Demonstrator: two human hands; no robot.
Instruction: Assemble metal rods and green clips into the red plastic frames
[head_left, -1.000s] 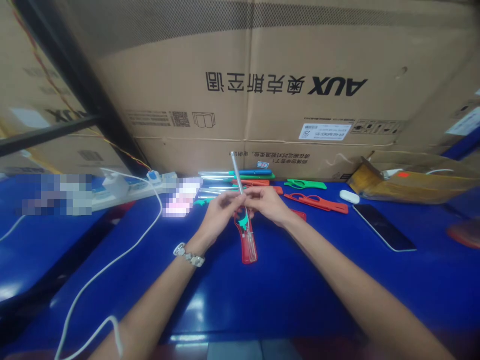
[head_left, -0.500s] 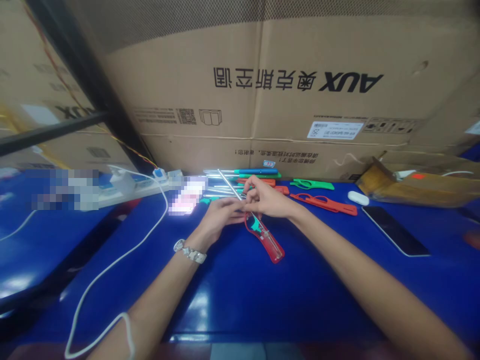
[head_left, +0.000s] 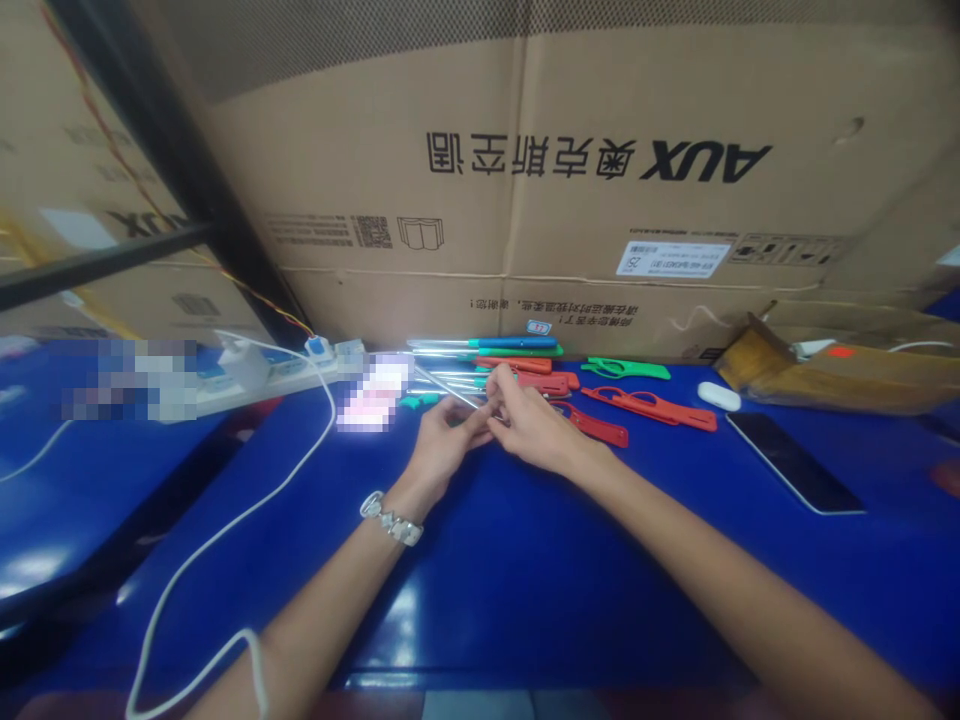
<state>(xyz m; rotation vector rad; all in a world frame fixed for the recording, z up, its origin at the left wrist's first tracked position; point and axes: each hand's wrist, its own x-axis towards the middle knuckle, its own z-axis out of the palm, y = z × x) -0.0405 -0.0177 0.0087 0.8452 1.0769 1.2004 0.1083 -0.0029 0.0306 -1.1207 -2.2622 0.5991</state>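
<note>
My left hand (head_left: pixel 444 440), with a silver bracelet at the wrist, is closed in a pinch at the metal tube (head_left: pixel 448 388) of a red long-necked lighter. My right hand (head_left: pixel 529 420) is closed over the lighter's middle, fingertips against the left ones. The lighter's red handle (head_left: pixel 604 428) sticks out to the right from behind the right hand; its inner parts are mostly hidden. Just behind the hands lies a pile of similar lighters, among them a blue lighter (head_left: pixel 517 343) and a red one (head_left: pixel 551 384).
A green handle shell (head_left: pixel 630 369) and a red handle shell (head_left: pixel 652 408) lie to the right. Beyond are a white oval case (head_left: pixel 718 396), a phone (head_left: pixel 791 462) and a brown open box (head_left: pixel 862 370). A white cable (head_left: pixel 247 500) crosses the left; a large carton (head_left: pixel 360 150) stands behind.
The lighter has turned between my hands: its tube now points more to the left, and its handle has swung up and right, partly behind my right hand.
</note>
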